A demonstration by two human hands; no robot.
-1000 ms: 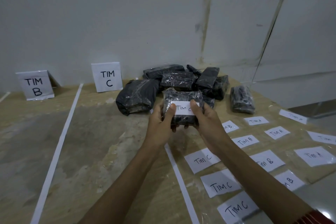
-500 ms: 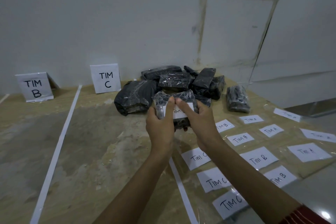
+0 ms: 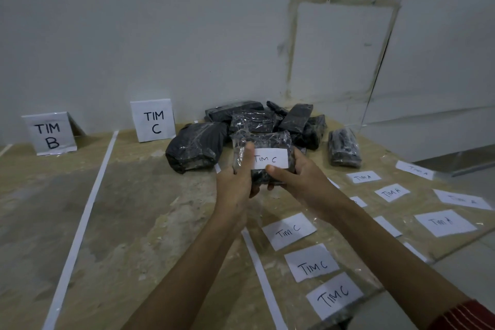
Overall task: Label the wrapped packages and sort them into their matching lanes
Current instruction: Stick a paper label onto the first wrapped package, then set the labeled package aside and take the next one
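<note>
I hold a black plastic-wrapped package (image 3: 263, 142) above the table with both hands. A white label reading TIM C (image 3: 270, 159) lies on its front. My left hand (image 3: 235, 182) grips its left side with the thumb up beside the label. My right hand (image 3: 300, 182) grips its right side, thumb on the label's lower edge. Behind it lies a pile of several black wrapped packages (image 3: 257, 120), and one package (image 3: 344, 150) lies apart to the right. The standing TIM C sign (image 3: 153, 120) marks the lane left of the pile.
A TIM B sign (image 3: 49, 134) stands at far left. White tape lines (image 3: 88, 203) divide the lanes; another tape line (image 3: 263, 278) runs under my arms. Loose paper labels, TIM C (image 3: 289, 230), TIM B and TIM A (image 3: 446, 222), lie in rows at right, near the table's right edge.
My thumbs moved apart from the middle of the label to its sides, so the TIM C writing shows fully. The package stays held in about the same place.
</note>
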